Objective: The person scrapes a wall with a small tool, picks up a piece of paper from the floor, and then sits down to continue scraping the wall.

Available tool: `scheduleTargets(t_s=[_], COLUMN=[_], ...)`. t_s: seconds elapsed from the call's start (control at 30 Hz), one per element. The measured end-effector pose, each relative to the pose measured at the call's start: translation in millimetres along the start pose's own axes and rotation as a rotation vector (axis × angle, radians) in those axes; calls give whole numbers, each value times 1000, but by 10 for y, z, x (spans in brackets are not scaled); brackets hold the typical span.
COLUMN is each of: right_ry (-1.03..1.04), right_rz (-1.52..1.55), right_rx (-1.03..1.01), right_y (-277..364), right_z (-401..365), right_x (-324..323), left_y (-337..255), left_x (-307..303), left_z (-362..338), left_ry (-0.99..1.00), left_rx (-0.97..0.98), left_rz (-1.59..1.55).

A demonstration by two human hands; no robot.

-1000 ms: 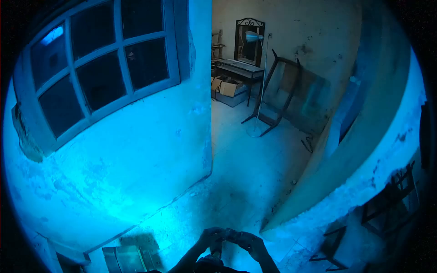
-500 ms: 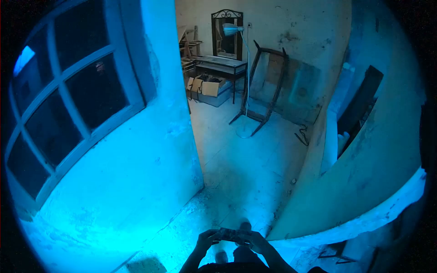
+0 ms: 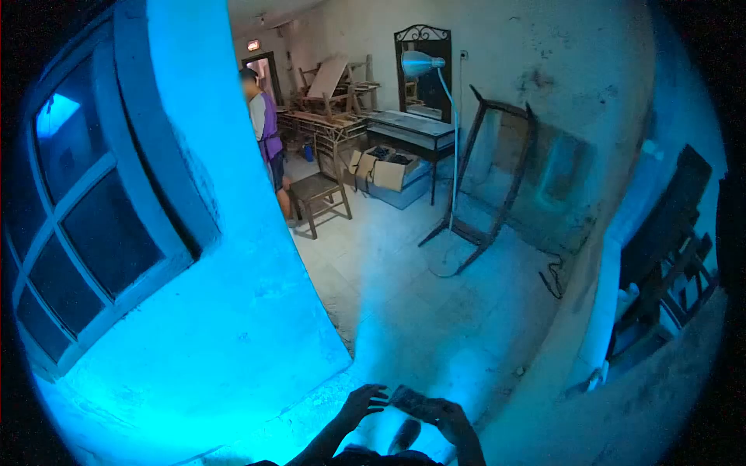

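A dark, oblong object [image 3: 410, 402] with a mottled surface is in my right hand [image 3: 449, 419], which grips it by its right end. Its exact kind is too dim to make out. My left hand [image 3: 365, 402] is off the object's left end, fingers spread and holding nothing. Below the hands, one of my feet [image 3: 406, 435] shows on the blue-lit floor.
A wall edge [image 3: 311, 311] with a paned window [image 3: 101, 194] stands left of the doorway. Beyond are a floor lamp [image 3: 454, 140], an upended frame [image 3: 505, 186], a chair [image 3: 317, 190], an open cardboard box [image 3: 381, 169] and a person in purple [image 3: 269, 128].
My left hand has let go of the dark object, which stays in my right hand, now tilted. The view has shifted forward and left, bringing the person and chair into sight.
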State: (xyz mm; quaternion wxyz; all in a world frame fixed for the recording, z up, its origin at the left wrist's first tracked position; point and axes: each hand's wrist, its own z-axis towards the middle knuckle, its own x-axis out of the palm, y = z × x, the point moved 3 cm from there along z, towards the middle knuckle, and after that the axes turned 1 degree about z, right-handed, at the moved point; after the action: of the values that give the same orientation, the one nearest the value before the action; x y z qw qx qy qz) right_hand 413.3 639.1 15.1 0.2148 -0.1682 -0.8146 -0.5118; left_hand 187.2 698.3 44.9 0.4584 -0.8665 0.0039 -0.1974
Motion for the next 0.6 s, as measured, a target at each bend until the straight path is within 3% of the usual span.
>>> scheduleTargets(t_s=[0.03, 0.07, 0.1, 0.23, 0.3, 0.37, 0.4, 0.47, 0.6], right_ry=[39, -71, -59, -121, -93, -131, -124, -289, -166], right_rz=[26, -31, -104, 10, -6, 215, 204, -109, 88], right_rx=[-26, 15, -104, -60, -65, -69, -57, -46, -104], right_y=[167, 475, 781, 907, 1067, 1341, 1378, 1433, 1782], right_z=[97, 120, 162, 639, 877, 958, 1088, 1340, 1744], right_x=[-52, 44, 125, -402, -479, -343, -373, -483, -399], left_y=[-89, -220, -319, -392, -446, -438, -473, -562, -791], left_x=[34, 105, 135, 169, 208, 226, 259, 299, 344], left_z=[120, 203, 327, 764, 923, 1125, 1222, 1469, 2161], left_ry=[-7, -58, -95, -148, -197, -178, -169, -165, -112], left_rx=[22, 92, 60, 88, -16, -28, -47, -66, -69], left_rz=[-60, -28, -15, -13, -28, -69, -95, -133, -157])
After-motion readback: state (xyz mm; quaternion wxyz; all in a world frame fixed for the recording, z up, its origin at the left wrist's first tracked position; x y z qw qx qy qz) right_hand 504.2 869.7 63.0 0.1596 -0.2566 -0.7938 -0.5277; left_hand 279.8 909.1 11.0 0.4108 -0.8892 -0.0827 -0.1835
